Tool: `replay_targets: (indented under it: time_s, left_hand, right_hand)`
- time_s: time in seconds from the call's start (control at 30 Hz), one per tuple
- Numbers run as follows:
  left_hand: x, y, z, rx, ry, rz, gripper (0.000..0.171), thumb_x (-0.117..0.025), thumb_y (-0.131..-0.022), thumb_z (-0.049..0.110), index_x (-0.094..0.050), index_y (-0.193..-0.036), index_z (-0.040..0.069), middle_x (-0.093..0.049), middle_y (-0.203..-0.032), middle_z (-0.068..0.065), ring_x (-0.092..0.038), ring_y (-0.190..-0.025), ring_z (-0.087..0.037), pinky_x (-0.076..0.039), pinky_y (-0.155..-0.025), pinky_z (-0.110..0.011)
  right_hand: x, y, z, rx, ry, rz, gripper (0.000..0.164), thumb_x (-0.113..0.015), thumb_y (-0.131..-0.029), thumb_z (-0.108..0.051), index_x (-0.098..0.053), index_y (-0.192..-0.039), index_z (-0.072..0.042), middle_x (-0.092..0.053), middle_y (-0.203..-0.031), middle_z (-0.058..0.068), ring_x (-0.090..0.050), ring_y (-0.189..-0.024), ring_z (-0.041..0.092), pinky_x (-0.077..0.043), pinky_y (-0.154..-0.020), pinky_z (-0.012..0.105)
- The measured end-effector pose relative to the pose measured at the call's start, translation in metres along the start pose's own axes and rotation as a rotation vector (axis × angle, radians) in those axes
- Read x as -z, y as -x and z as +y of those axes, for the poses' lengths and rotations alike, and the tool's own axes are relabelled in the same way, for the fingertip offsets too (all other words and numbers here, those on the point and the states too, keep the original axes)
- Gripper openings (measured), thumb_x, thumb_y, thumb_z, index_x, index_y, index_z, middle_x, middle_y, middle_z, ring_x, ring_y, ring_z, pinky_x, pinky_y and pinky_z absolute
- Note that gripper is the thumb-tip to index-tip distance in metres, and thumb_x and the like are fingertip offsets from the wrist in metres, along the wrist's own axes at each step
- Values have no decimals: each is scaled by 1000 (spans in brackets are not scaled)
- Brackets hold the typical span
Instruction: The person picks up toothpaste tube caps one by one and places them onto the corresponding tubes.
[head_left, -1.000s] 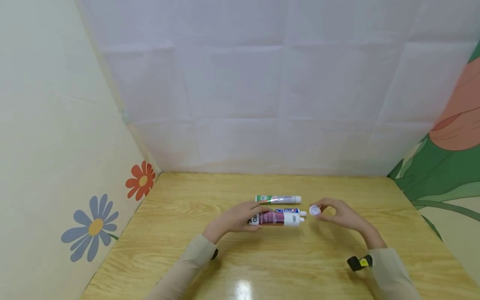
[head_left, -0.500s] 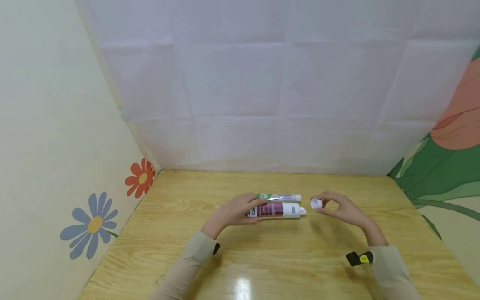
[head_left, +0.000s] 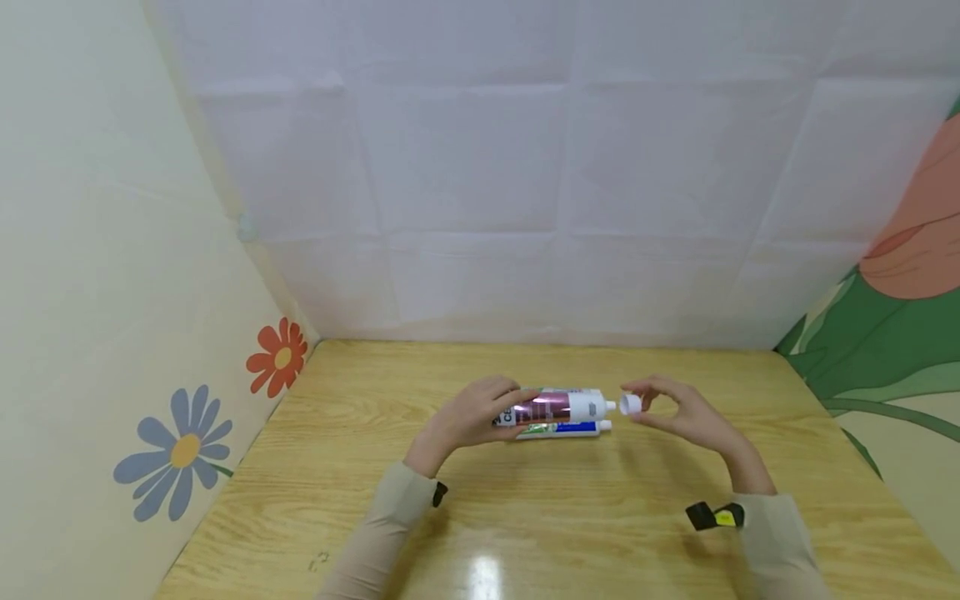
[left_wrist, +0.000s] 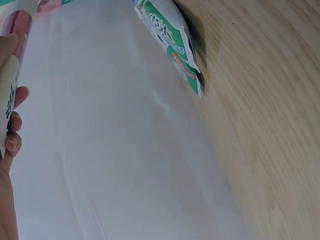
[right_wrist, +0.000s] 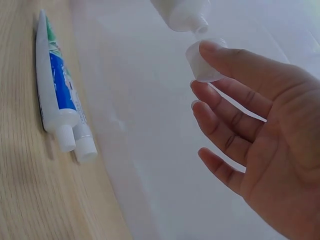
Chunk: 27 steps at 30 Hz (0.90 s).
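My left hand [head_left: 474, 412] grips a white and purple toothpaste tube [head_left: 547, 408], raised off the table with its bare nozzle pointing right. A white cap [head_left: 631, 404] is pinched between thumb and fingers of my right hand [head_left: 688, 419]. In the right wrist view the cap's rim faces the nozzle [right_wrist: 201, 24], with a narrow gap between them. Below the held tube lies a capped toothpaste tube [head_left: 576, 429] with blue and green print. Beside it is a thinner capped tube [right_wrist: 86, 149], mostly hidden behind the held tube in the head view.
The wooden table [head_left: 525, 508] runs back to a white sheet [head_left: 465, 167] hung behind it. On the left stands a wall with painted flowers [head_left: 187, 450]; a painted leaf panel [head_left: 900, 333] is on the right.
My left hand has lifted the purple and white tube away from the table, uncovering the blue tube below. My right hand has moved slightly up and turned the cap's opening toward the nozzle.
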<state>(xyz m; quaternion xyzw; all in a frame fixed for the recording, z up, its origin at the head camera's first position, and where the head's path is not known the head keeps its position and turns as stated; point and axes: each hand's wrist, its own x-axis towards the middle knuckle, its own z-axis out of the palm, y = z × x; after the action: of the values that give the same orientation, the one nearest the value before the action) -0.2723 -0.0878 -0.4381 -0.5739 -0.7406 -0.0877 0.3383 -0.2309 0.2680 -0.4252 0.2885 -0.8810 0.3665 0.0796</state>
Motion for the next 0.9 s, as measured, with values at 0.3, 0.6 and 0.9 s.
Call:
replay_targets:
  time_s: [0.3,0.6,0.9]
  left_hand:
    - [4,-3,2,-17,-37,45,51,-71,-79,31,-57,-123,10,-60,-97,0,-55,-85,-10,-49,-75,-22]
    - [6,-5,3,-26,-81,57,53,-72,-78,33,-56,-124,12,-60,-97,2,-54,-83,-9,-49,-73,-21]
    - [7,-6,5,-37,-108,69,57,-75,-75,34,-56,-125,13,-61,-96,2,-55,-83,-9,-49,-73,-22]
  right_hand:
    - [1,0,-5,-53,-5,14,30,-70,-83,-27,-62,-111,-25,-61,-94,-12,-54,-84,8,-42,-81,35]
    - [-1,-2,-10,-17,-23,14,30,-69,-84,-24,-62,-112,-24,-61,-94,-11,-55,-85,10,-42,-82,37]
    - [-7,-3,-12,30,-4,8,30,-69,-84,-22,-62,-113,-20,-61,-96,-9,-55,-84,10,-44,-77,29]
